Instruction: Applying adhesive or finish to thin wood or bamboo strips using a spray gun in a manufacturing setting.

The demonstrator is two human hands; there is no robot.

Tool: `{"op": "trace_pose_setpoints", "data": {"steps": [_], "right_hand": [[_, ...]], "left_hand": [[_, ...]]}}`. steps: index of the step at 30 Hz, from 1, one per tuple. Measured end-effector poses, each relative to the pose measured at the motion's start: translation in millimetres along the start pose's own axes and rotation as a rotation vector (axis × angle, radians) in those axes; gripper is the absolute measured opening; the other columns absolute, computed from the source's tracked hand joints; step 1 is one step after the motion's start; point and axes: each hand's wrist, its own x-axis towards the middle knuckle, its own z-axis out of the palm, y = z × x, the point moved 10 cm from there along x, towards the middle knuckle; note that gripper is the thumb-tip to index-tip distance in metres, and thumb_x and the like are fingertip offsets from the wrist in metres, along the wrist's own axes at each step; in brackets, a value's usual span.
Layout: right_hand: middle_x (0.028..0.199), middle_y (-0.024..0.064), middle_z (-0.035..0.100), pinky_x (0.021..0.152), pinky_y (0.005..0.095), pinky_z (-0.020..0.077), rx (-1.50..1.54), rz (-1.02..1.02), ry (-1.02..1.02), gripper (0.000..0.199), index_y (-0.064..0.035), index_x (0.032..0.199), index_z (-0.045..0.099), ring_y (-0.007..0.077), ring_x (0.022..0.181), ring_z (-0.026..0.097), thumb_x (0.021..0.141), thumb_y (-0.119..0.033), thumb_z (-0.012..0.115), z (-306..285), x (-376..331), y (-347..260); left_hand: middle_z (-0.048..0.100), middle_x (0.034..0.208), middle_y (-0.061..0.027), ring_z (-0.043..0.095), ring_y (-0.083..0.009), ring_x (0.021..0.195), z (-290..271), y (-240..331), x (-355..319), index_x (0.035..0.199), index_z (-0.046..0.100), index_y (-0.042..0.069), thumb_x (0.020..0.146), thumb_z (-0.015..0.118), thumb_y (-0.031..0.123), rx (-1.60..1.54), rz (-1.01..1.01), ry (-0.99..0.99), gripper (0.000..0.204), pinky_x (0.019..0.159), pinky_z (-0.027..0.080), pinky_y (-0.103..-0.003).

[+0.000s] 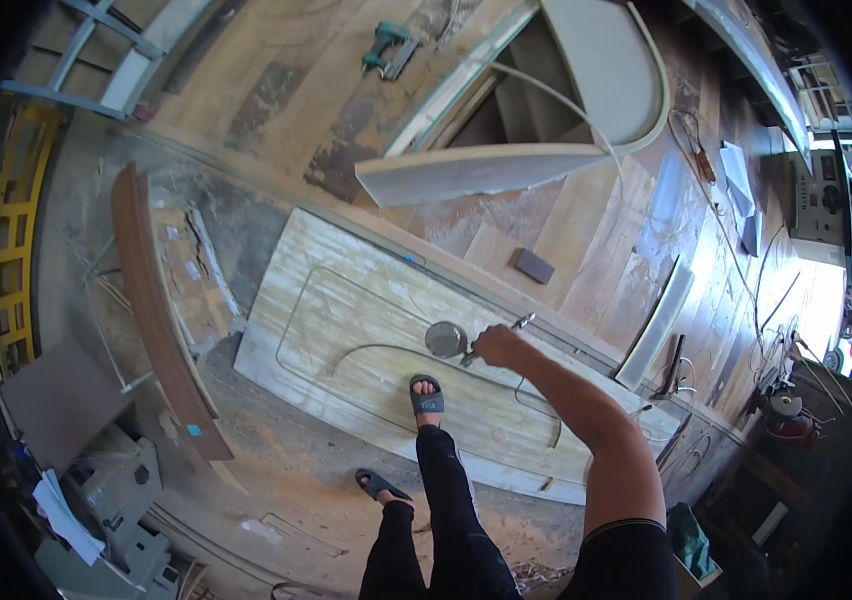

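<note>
Head view: we extended our right arm forward, with the right hand (496,347) closed around a metal tool (470,357). We positioned the tool above the pale panel (346,310), toward its far long edge. A round grey cup (446,340) sat at the left of our grip, and a metal fitting (524,321) projected to the right of it. We could not tell whether the cup touched the panel. We could not tell the state of our left hand, which lay outside the frame.

We had the panel flat on the floor, its surface streaked, with a thin curved line running across it near the tool. We set one sandalled foot (426,400) on the panel and the other (381,486) on the dusty floor beside it.

Beyond the panel, we observed a dark brown block (533,266) lying near its far edge and a long pale strip (654,322) to the right. Farther out, we located a cabinet-like piece with a rounded end (616,60) and, to its left, a green nail gun (383,46). At left, we noted a curved brown board (151,300).
</note>
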Motion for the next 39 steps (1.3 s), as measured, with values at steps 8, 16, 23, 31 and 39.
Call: {"op": "trace_pose_setpoints", "data": {"steps": [8,16,23,31,39], "right_hand": [[0.087,0.0149,0.078,0.079,0.0493,0.0607,0.113,-0.130,0.199,0.024,-0.0114,0.102,0.078,0.0377,0.088,0.076,0.084,-0.022,0.067,-270.9,-117.0,-244.6],[0.092,0.0251,0.074,0.086,0.0559,0.0563,0.360,-0.469,0.364,0.027,-0.0006,0.101,0.072,0.0450,0.095,0.072,0.083,-0.017,0.062,-421.8,-179.8,-602.1],[0.104,0.0247,0.071,0.095,0.0551,0.0517,0.460,-0.704,0.555,0.032,-0.0008,0.116,0.067,0.0450,0.108,0.067,0.092,-0.021,0.064,-495.4,-228.3,-776.3],[0.103,0.0213,0.073,0.090,0.0525,0.0538,0.760,-0.765,0.882,0.035,-0.0021,0.119,0.071,0.0427,0.102,0.069,0.090,-0.023,0.070,-504.3,-281.5,-838.7],[0.110,0.0133,0.074,0.079,0.0341,0.0553,1.286,-0.545,1.001,0.039,-0.0031,0.125,0.073,0.0206,0.090,0.069,0.094,-0.025,0.081,-461.4,-288.2,-788.3]], "left_hand": [[0.072,0.090,-0.0135,0.067,-0.0282,0.074,-30.8,56.8,28.2,0.125,0.071,0.007,0.101,0.053,0.016,0.023,0.635,0.245,0.032,0.065,0.054,-0.041],[0.075,0.095,-0.0166,0.071,-0.0262,0.076,-119.1,72.0,108.2,0.125,0.072,0.008,0.099,0.070,0.022,-0.553,0.691,0.252,0.029,0.064,0.056,-0.039],[0.077,0.097,-0.0187,0.069,-0.0218,0.067,-236.2,-3.0,136.1,0.110,0.074,-0.010,0.107,0.059,0.025,-0.650,0.765,0.444,0.038,0.060,0.056,-0.035],[0.065,0.061,-0.0147,0.065,-0.0232,0.059,-328.7,5.9,125.4,0.101,0.074,-0.004,0.104,0.066,0.032,-0.483,0.978,0.597,0.037,0.059,0.048,-0.040],[0.063,0.060,-0.0104,0.059,-0.0187,0.058,-368.0,68.8,76.1,0.073,0.063,-0.002,0.101,0.072,0.034,-0.304,1.132,0.605,0.047,0.062,0.046,-0.038]]}}
